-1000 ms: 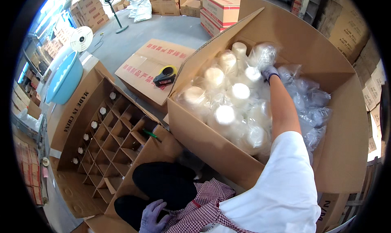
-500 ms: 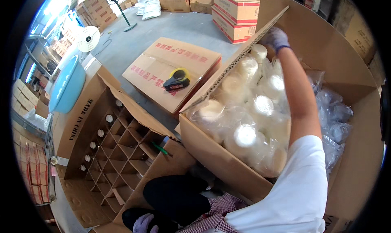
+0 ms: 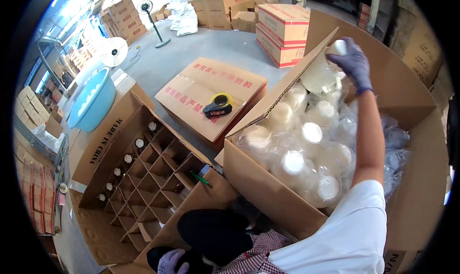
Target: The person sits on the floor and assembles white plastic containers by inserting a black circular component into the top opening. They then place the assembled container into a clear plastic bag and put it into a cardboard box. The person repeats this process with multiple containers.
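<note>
The right hand, in a thin purple glove, pinched a pale bottle near its white upper end, thumb on one side and fingers on the other; the bottle hung tilted above the far left corner of a big open carton, close to the raised flap; the forearm reached across the carton from a white sleeve. Below it stood more pale bottles with rounded white tops, wrapped in clear plastic bags (the shine of the film hid much of their shape); crumpled clear bags filled the right side of the carton.

The left hand, gloved alike, lay over the knee of the dark trousers, its fingers loosely apart and gripping nothing visible; the lower edge cut part of it off.

To the left stood a box with dividers; six white caps showed in a row along its far left side; a green pen-like thing lay at its right edge. Beyond, a black and yellow tape dispenser rested on a closed box; a blue basin with white things in it stood past the divided box.
</note>
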